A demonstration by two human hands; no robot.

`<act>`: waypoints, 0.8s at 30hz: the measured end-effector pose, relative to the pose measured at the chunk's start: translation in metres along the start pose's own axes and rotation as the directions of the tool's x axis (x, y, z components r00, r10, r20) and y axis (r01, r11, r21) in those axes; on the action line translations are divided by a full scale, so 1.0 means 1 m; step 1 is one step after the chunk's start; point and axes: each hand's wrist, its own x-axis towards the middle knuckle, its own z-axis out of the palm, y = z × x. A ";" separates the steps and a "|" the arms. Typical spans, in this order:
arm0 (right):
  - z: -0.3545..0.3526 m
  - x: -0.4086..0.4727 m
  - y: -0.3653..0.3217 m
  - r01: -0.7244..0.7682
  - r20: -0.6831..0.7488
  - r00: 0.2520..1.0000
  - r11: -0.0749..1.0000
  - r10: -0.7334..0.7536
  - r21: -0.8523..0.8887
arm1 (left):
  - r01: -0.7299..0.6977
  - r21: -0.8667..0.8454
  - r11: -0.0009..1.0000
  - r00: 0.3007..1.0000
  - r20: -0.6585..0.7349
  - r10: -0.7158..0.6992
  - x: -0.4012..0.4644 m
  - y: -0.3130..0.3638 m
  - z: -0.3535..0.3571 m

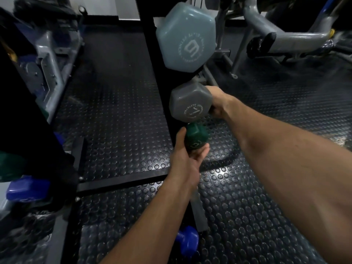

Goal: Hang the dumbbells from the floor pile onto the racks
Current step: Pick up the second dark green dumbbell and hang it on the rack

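A black rack post (152,54) runs down the middle of the view. A large pale blue-grey dumbbell (187,37) hangs on it near the top. Below it, my right hand (219,103) grips the handle of a dark grey dumbbell (190,102) held against the rack. Just under that, my left hand (187,159) holds a small green dumbbell (196,137) from below, fingers curled round its end. A blue dumbbell (187,241) lies on the floor near my left forearm.
A second rack at the left edge carries a green dumbbell (10,166) and a blue one (26,187). The rack's black base bar (122,181) crosses the studded rubber floor. Grey gym machines (285,31) stand at the back right and back left.
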 end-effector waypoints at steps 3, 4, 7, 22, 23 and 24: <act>0.004 0.000 0.004 -0.015 -0.047 0.999 0.988 0.022 0.152 | -0.074 0.241 0.968 0.996 -0.024 0.083 0.005 0.005 -0.002; 0.004 0.001 0.007 -0.008 -0.053 0.998 0.986 0.017 0.169 | -0.080 0.283 0.956 0.996 -0.025 0.091 0.007 0.005 -0.001; 0.005 -0.004 0.011 0.004 -0.040 0.999 0.985 0.003 0.175 | -0.103 0.350 0.931 0.993 -0.022 0.118 0.007 0.003 -0.002; 0.001 -0.035 0.060 0.042 -0.195 0.981 0.983 -0.007 0.180 | -0.136 0.547 0.826 0.986 -0.008 0.168 -0.008 0.011 -0.024; 0.000 -0.039 0.068 0.035 -0.202 0.979 0.982 0.003 0.185 | -0.131 0.553 0.823 0.985 -0.019 0.169 -0.010 0.012 -0.027; 0.000 -0.043 0.075 0.029 -0.207 0.978 0.982 0.011 0.188 | -0.122 0.561 0.819 0.985 -0.033 0.170 -0.011 0.012 -0.031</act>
